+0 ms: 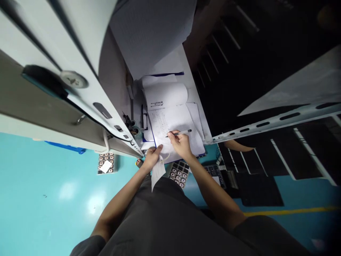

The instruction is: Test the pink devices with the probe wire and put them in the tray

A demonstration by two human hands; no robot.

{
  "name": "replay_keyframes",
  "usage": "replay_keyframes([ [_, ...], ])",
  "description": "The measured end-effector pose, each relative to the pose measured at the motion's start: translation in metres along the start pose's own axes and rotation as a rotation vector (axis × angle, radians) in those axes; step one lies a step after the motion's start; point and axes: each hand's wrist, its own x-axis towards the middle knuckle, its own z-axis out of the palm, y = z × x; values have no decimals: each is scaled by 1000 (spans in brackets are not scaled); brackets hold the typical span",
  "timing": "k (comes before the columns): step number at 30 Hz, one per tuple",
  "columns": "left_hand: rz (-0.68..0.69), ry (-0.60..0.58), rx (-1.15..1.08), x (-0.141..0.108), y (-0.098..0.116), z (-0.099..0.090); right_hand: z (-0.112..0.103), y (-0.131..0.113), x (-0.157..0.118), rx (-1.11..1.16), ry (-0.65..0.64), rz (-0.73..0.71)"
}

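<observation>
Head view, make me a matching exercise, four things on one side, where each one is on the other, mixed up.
Things:
1. pen
2. slip
3. tray
4. yellow line

Places:
A. on the floor at the left, a white card lying on it
B. in the left hand, hanging down from it
C. across the floor at the right
D. in the right hand, over the form

Pairs: 1-D, 2-B, 3-A, 4-C

floor (39, 185): glossy turquoise, with a yellow line (290, 212)
paper sheets (173, 121): white, with dark printed rows
pen (179, 133): silver with a dark tip
clipboard (147, 133): blue
trays (178, 173): black cells holding white squares
trousers (165, 220): dark grey
</observation>
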Motion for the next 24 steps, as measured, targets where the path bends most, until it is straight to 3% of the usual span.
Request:
replay_keyframes([
  [6, 0, -3, -11, -1, 1, 1, 5, 3, -4, -45, -1, -33],
  [13, -4, -2, -12, -1, 2, 2, 6, 4, -2, -96, 114, -30],
  [24, -6, -18, -2, -2, 2, 1, 7, 1, -5, -194, 48, -90],
])
